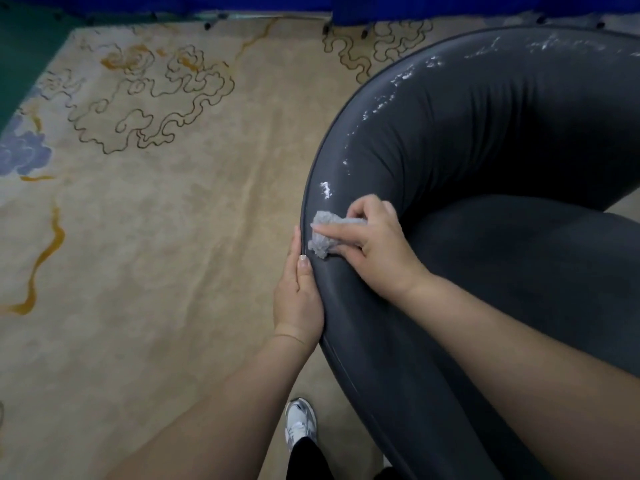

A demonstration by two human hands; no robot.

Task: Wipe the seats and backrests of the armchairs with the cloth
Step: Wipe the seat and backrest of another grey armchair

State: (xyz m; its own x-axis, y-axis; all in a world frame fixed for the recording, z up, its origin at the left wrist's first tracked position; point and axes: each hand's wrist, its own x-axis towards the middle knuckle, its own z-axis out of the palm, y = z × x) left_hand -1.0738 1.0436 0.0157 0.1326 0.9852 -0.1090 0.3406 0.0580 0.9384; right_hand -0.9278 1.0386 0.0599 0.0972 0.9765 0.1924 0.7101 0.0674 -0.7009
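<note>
R hand grips crumpled grey cloth, pressed on curved top edge of dark grey leather armchair backrest; white specks w/in reach ahead. L hand flat, fingers straight, against backrest's outer side.

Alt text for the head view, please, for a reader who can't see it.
A right hand presses a crumpled grey cloth on a dark armchair backrest rim, near white specks. The left hand rests flat against its outer side, above patterned beige carpet.
</note>
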